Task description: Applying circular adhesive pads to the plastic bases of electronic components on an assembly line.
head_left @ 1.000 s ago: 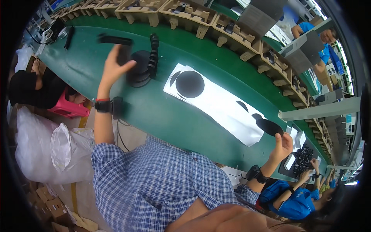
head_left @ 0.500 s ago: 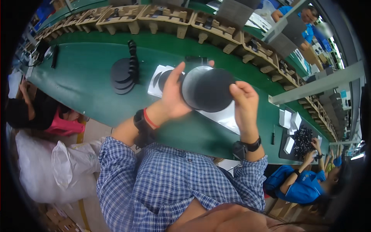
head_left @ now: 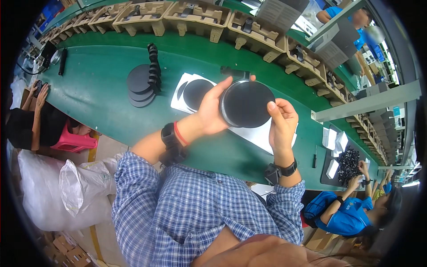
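A round black disc [head_left: 248, 104] with a pale, shiny rim along its left side is between my two hands over the table. My left hand [head_left: 210, 115] cups it from the left, thumb at the upper left and a fingertip showing past the top edge; its other fingers are hidden beneath. With thumb and fingers, my right hand [head_left: 283, 118] pinches the right edge. Just beyond the disc lies a black cylindrical part [head_left: 235, 72]; whether it joins the disc I cannot tell. White sheets [head_left: 179, 101] bearing round black pads [head_left: 198, 92] lie left of my left hand.
Overlapping black discs [head_left: 140, 80] and a row of black curved parts [head_left: 154, 71] sit farther left on the green table [head_left: 102, 89]. Brown moulded trays [head_left: 195, 20] line the far side. At right, a co-worker handles small black parts [head_left: 348, 164] near a screwdriver [head_left: 315, 159].
Both hands and the disc have shifted slightly to the right. The pale sheen on the disc's left part has shrunk to its rim. At far left, a person's hands have come to the table edge.
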{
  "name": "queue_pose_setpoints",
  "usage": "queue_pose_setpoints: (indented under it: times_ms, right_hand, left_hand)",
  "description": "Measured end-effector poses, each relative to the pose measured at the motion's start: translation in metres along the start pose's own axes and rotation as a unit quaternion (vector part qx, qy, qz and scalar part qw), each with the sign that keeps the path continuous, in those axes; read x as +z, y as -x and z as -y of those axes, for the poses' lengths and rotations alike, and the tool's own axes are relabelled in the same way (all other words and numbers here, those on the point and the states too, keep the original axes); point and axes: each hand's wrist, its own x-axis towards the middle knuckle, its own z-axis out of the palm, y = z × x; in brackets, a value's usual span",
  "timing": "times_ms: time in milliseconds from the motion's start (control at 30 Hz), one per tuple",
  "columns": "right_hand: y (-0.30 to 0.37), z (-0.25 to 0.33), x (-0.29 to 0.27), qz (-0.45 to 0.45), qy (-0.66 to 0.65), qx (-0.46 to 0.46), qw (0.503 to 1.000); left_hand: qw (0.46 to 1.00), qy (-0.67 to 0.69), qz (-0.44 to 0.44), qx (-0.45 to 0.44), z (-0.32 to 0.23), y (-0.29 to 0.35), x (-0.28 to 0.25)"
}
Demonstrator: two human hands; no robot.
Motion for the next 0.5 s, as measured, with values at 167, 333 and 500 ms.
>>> queue_pose_setpoints:
  times_ms: [167, 333, 500]
  right_hand:
    - [-0.0001, 0.0006, -0.0011, -0.013, -0.035, 0.0, 0.999]
    - [0.0007, -0.0045, 0.0028, 0.005, -0.032, 0.027, 0.999]
    - [0.0014, -0.0054, 0.0024, -0.003, -0.028, 0.04, 0.999]
  left_hand:
    - [0.999, 0.0, 0.007, 0.032, -0.0015, 0.0029, 0.0028]
    - [0.999, -0.012, 0.023, 0.029, 0.0028, 0.0025, 0.0089]
    - [0.999, -0.02, 0.024, 0.032, 0.0052, 0.0017, 0.0077]
